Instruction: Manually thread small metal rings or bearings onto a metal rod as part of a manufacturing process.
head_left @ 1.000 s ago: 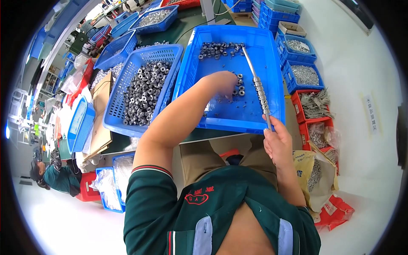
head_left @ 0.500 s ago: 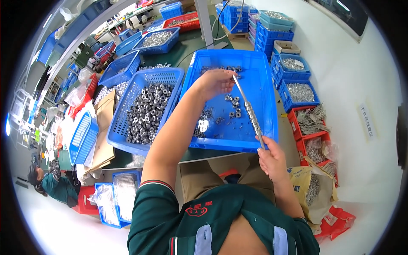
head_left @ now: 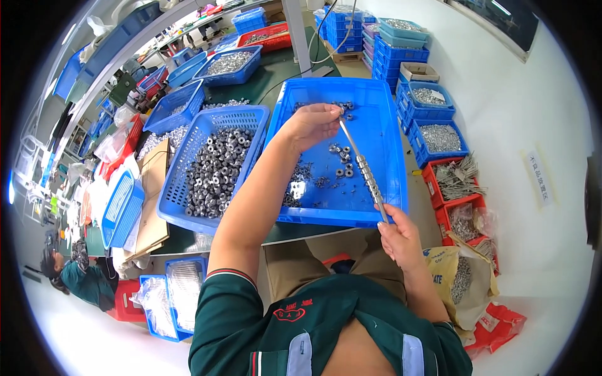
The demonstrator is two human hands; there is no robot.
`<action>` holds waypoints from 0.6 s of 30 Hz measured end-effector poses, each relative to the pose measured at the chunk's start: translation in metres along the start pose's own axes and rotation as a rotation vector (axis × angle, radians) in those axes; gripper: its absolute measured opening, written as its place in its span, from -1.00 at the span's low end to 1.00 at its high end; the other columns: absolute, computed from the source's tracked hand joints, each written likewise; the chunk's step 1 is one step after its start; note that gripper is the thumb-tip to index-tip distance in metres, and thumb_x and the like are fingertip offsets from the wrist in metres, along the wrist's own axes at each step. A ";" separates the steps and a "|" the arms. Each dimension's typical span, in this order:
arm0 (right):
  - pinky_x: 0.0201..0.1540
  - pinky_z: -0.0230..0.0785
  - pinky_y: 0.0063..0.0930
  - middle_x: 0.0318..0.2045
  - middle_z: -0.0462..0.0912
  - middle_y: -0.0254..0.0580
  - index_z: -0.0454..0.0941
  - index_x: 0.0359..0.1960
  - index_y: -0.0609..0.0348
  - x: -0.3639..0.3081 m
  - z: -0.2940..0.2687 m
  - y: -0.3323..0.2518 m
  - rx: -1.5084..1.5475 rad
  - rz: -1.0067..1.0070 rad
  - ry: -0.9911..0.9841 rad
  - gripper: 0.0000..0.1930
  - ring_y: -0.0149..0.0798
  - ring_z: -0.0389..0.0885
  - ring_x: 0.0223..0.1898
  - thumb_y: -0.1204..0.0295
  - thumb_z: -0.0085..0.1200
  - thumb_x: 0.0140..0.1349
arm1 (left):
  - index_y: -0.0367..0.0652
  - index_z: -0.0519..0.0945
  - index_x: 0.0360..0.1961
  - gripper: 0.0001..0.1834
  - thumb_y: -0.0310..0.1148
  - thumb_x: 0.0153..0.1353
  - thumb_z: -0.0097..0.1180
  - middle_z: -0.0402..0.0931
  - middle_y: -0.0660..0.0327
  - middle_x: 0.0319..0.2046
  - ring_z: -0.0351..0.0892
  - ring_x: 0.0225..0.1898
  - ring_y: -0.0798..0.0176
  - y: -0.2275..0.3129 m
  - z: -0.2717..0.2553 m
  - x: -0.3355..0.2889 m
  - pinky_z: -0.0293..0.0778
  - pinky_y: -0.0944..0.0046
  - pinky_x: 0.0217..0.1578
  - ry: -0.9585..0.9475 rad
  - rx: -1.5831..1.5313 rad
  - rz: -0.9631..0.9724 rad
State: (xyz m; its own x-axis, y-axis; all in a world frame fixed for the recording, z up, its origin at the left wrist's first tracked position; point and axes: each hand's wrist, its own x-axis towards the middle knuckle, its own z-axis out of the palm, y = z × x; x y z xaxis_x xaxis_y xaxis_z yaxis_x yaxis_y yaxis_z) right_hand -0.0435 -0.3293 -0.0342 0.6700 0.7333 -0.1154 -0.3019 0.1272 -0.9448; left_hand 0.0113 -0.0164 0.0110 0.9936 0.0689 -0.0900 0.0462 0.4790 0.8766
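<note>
Metal rod (head_left: 350, 137), strung with a row of shiny rings (head_left: 367, 177) along its nearer half, slants over the blue tray (head_left: 379, 156) between the person's two hands. On the left hand (head_left: 308, 127), thumb and fingers are pinched at the rod's far tip, around what looks like a small ring (head_left: 342, 111), mostly hidden by the fingertips. If that piece meets the tip off-centre, it could slip from so fine a pinch and drop into the tray.

The right hand (head_left: 399, 235) grasps the near end, its fingers curled round the shaft just below the lowest ring. It appears to carry most of the rod's weight, so a slack grip could let the shaft swing or fall. No stop shows at the far tip; were that end to dip below the right hand, the threaded rings could probably slide off.

Beneath the rod, loose rings (head_left: 344, 170) lie scattered on the tray floor, with small dark bits (head_left: 303, 171) near the left side; a bit picked up along with a ring might jam in its hole. The left forearm passes over the edge of the perforated blue basket (head_left: 175, 188), heaped with rings, and a careless elbow could nudge it. The tray's near rim sits close to the green counter's (head_left: 276, 235) edge, so anything dropped short could reach the floor.
</note>
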 end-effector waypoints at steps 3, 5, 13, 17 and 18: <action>-0.74 -0.03 -0.75 -0.74 0.25 -0.54 0.27 0.15 0.22 0.000 -0.001 -0.001 -0.015 0.023 -0.008 -0.60 -0.68 0.13 -0.79 0.50 -0.08 0.28 | -0.25 0.55 -0.21 -0.83 -0.44 0.17 0.13 0.56 0.17 -0.36 0.54 -0.36 0.32 0.002 0.003 -0.002 0.48 0.34 -0.26 0.010 -0.039 0.044; -0.74 -0.03 -0.76 -0.74 0.25 -0.55 0.26 0.16 0.23 -0.001 -0.001 0.000 0.001 0.029 0.001 -0.60 -0.68 0.14 -0.79 0.50 -0.08 0.28 | -0.25 0.55 -0.21 -0.83 -0.45 0.17 0.12 0.57 0.14 -0.34 0.55 -0.33 0.31 0.003 0.001 -0.002 0.49 0.33 -0.25 -0.051 -0.007 0.074; -0.74 -0.03 -0.76 -0.73 0.26 -0.55 0.26 0.16 0.24 -0.004 0.000 0.005 -0.003 -0.005 0.003 -0.59 -0.68 0.14 -0.78 0.49 -0.07 0.27 | -0.26 0.54 -0.21 -0.82 -0.45 0.16 0.13 0.57 0.13 -0.33 0.55 -0.34 0.31 0.000 -0.001 -0.004 0.49 0.33 -0.25 -0.093 -0.017 0.041; -0.75 -0.05 -0.75 -0.73 0.25 -0.55 0.27 0.17 0.24 -0.001 0.001 0.005 -0.002 -0.006 0.022 -0.59 -0.68 0.13 -0.79 0.49 -0.07 0.28 | -0.27 0.54 -0.24 -0.77 -0.41 0.10 0.21 0.56 0.17 -0.33 0.54 -0.31 0.33 -0.008 0.011 -0.005 0.48 0.33 -0.23 -0.254 0.218 -0.128; -0.75 -0.05 -0.75 -0.73 0.25 -0.55 0.27 0.17 0.24 0.000 0.002 0.005 0.004 0.009 0.027 -0.59 -0.68 0.13 -0.79 0.49 -0.07 0.28 | -0.25 0.54 -0.23 -0.76 -0.38 0.09 0.22 0.56 0.17 -0.33 0.54 -0.30 0.33 -0.013 0.014 -0.004 0.48 0.33 -0.23 -0.316 0.254 -0.162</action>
State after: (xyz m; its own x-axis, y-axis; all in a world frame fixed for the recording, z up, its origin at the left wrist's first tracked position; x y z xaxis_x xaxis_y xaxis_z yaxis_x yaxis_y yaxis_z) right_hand -0.0462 -0.3267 -0.0377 0.6851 0.7163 -0.1325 -0.3108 0.1229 -0.9425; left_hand 0.0081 -0.0355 0.0067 0.9525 -0.2793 -0.1212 0.1885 0.2284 0.9551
